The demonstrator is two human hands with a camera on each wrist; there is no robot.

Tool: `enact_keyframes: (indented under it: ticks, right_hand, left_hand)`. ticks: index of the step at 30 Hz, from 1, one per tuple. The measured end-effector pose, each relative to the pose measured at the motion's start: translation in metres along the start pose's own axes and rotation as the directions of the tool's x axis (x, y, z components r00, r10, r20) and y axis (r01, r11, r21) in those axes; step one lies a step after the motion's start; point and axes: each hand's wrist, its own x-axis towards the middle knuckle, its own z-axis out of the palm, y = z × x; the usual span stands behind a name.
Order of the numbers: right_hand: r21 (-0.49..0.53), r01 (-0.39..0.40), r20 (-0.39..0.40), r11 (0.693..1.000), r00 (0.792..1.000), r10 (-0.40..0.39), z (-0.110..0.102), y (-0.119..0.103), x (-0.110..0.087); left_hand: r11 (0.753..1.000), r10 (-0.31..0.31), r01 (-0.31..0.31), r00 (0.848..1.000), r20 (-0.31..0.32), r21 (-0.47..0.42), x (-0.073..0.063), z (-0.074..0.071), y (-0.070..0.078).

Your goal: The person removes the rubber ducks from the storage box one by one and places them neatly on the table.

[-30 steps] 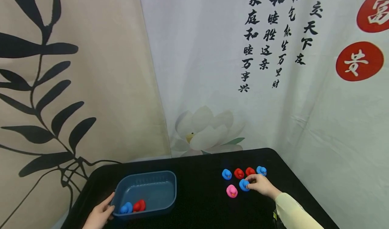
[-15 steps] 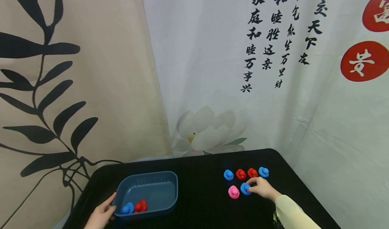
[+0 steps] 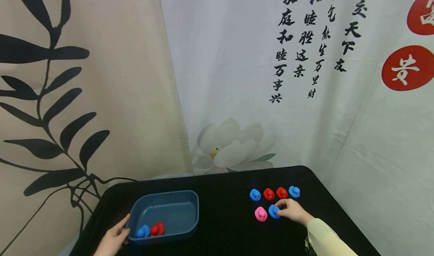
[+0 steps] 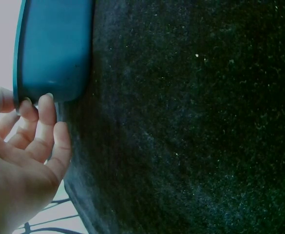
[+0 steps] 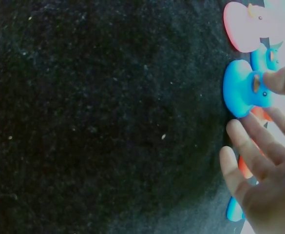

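My left hand [image 3: 113, 238] grips the near left corner of a blue plastic basin [image 3: 194, 218], thumb and forefinger at its rim [image 4: 19, 63]. Inside the basin a blue rubber duck [image 3: 142, 231] and a red rubber duck [image 3: 157, 229] lie side by side at the front. Over on the right, my right hand [image 3: 294, 210] pinches another blue rubber duck [image 3: 273, 211] by its head, in the right wrist view between thumb and fingers [image 5: 281, 124]. Just left of it sits a pink rubber duck [image 3: 261, 214].
Behind the right hand stands a row: a blue duck [image 3: 255, 195], two red ducks, one red duck [image 3: 269, 194] beside the other [image 3: 281, 193], and a blue duck [image 3: 294, 192]. All rest on a black table [image 3: 227, 203]. A printed curtain [image 3: 230, 78] hangs behind.
My right hand has drawn the pinched blue duck slightly nearer to me, bringing it level with the pink one. My left hand stays at the basin. The head view has shifted a little.
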Motion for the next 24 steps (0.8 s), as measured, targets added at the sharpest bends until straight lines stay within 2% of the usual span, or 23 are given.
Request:
enact_keyframes:
  ticks: [5,9,13,17,24]
  right_hand:
    - [-0.049,0.010,0.004,0.999,1.000,-0.010,-0.004,-0.004,0.004]
    - [-0.061,0.041,-0.033,0.997,0.998,-0.044,-0.012,-0.021,0.010]
    - [-0.034,0.085,-0.058,0.996,0.995,-0.087,-0.019,-0.049,0.022]
    - [-0.019,0.131,-0.049,0.991,0.990,-0.132,-0.016,-0.081,0.038]
    - [-0.028,0.259,0.054,0.965,0.965,-0.258,0.016,-0.138,0.066]
  left_hand:
    - [1.000,0.002,-0.002,1.000,-0.007,-0.003,-0.001,-0.001,-0.004]
    - [1.000,0.005,-0.006,1.000,-0.007,-0.012,-0.002,-0.003,-0.005]
    - [0.999,0.017,-0.017,1.000,-0.013,-0.030,-0.003,-0.006,-0.004]
    - [0.999,0.041,-0.042,0.999,-0.024,-0.028,-0.003,-0.007,-0.002]
    - [0.998,0.054,-0.055,0.998,-0.024,-0.032,-0.004,-0.004,-0.003]
